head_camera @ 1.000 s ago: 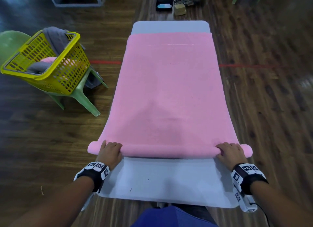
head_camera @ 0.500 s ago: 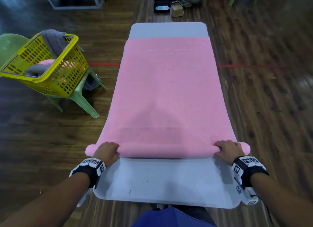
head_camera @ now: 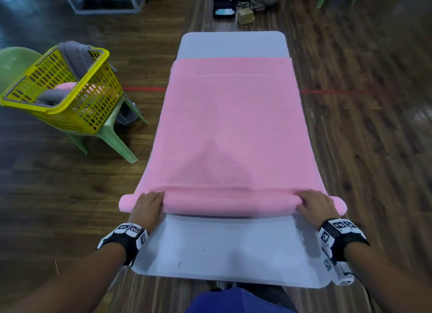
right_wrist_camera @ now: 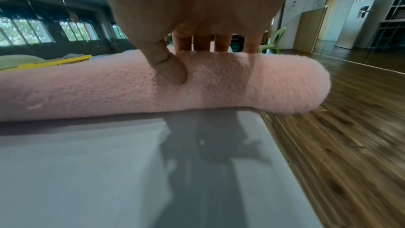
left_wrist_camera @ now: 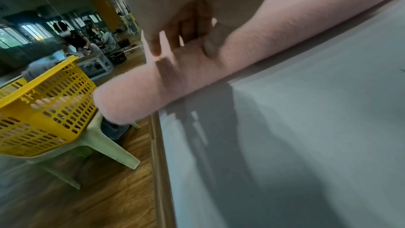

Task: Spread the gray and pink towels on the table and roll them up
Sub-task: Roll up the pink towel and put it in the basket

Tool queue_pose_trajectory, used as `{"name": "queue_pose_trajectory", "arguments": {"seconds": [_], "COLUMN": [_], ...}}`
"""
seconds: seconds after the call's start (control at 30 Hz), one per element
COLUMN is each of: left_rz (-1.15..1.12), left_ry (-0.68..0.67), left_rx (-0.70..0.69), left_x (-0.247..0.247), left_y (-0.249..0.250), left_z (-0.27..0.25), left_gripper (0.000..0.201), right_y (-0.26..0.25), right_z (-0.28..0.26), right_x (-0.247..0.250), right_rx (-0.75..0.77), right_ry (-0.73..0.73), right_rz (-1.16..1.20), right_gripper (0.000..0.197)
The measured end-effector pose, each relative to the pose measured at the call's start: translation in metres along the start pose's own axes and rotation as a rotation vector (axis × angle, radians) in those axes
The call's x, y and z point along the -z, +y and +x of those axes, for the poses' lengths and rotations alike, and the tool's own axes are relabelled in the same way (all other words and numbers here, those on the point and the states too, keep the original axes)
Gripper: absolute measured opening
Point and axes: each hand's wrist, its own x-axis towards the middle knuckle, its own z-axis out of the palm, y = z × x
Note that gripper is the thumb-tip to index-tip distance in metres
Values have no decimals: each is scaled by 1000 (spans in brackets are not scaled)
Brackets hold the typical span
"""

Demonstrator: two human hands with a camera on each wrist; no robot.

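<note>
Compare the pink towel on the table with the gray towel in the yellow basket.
The pink terry towel lies spread flat along the white table, its near end rolled into a tube; the gray towel hangs bunched over the rim of the yellow plastic basket. The left hand and right hand grip the pink roll; nothing touches the gray one. Both are soft cloth.

Fluffy cloth pink towel [head_camera: 231,130], smooth table [head_camera: 224,249]

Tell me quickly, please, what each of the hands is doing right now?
Left hand: grips the rolled end of the pink towel.
Right hand: grips the same roll at its other end.
</note>
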Motion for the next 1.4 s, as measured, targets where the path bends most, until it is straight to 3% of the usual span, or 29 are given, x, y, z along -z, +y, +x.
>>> {"name": "queue_pose_trajectory", "arguments": {"seconds": [0.07,0.23,0.33,0.4,0.57,0.63,0.77,0.93,1.03,1.23,1.33,1.4], "left_rz": [48,80,52,76,39,26,5,28,87,157,56,40], "left_ry": [24,-127,-157,-128,27,-38,-57,13,-100,-112,26,16], "left_rx": [11,-23,25,13,14,-26,18,61,79,77,37,35], "left_x": [2,-10,-6,-2,-5,-11,-8,-4,-7,0,1,-3], "left_y": [3,7,9,9,4,5,7,11,14,11,9,8], "left_z": [3,-11,-11,-2,4,-3,-3,13,12,12,15,12], "left_gripper": [39,49,33,30,48,56,29,44,61,28,29,38], "right_y": [-3,1,1,-2,-14,-13,-9,-16,-17,-15,-19,-22], "right_z": [-1,-23,-19,-9,-7,-17,-18,0,-5,-9,-4,-8], "right_x": [-3,-29,-23,-12,-7,-18,-17,-6,-16,-11,-5,-9], "right_rx": [29,60,59,33,-21,7,19,12,22,25,8,-5], "right_ry": [75,-44,-79,-124,-33,-94,-80,58,-58,-101,83,57], "right_rz": [94,40,91,50,96,56,-52,22,29,-88,-22,69], "right_gripper": [36,53,43,41,49,57,47,47,53,40,37,39]}}
